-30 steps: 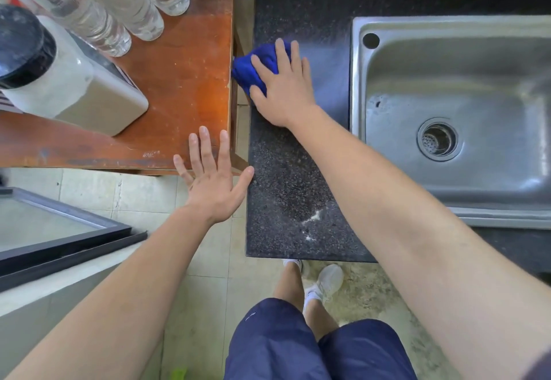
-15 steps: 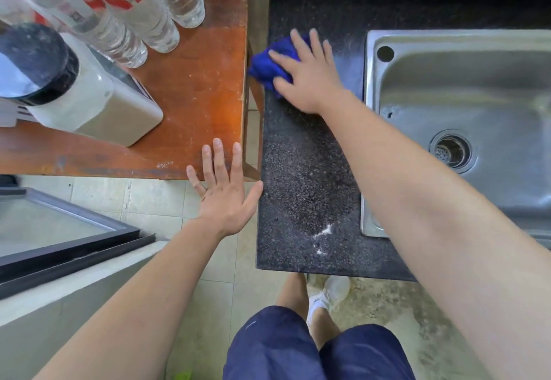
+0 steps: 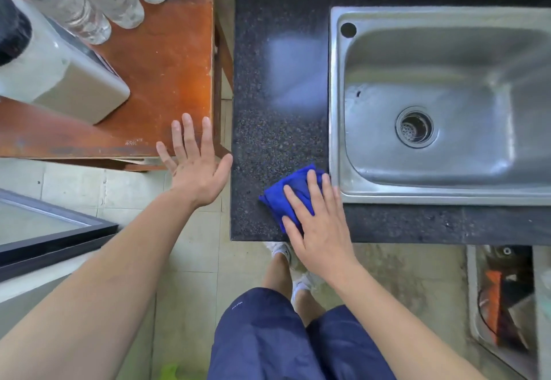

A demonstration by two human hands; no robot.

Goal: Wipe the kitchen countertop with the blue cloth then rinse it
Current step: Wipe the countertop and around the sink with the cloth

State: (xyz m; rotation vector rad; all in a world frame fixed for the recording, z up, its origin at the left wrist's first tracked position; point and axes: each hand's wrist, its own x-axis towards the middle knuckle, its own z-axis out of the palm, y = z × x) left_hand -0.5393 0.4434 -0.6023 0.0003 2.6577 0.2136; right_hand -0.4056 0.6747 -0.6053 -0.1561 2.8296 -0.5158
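Head view: looks down on a dark speckled counter [image 3: 268, 129] with a steel sink [image 3: 335, 111] set into it on the right.
Blue cloth [image 3: 286, 198]: bunched on the dark counter near its front edge, just beside the sink's front-left corner.
Right hand [image 3: 319, 230]: spread on top of the cloth with fingers straight, pressing it down rather than gripping it.
Left hand [image 3: 195, 168]: open and splayed, holding nothing, over the near corner of the wooden counter [image 3: 167, 66]; I cannot tell whether it touches.
Wooden counter: just left of the dark one, carrying water bottles [image 3: 119, 1] and a white appliance [image 3: 59, 81].
Sheen [image 3: 295, 72]: a pale patch farther back, probably damp.
Risk, front edge: a stroke pulled toward the body could drag the cloth off the lip onto the floor.
Risk, hold: palm pressure alone may let the bunched cloth roll or slip out, leaving streaks.
Risk, rinse: no tap is in view, and rinsing is not yet begun.
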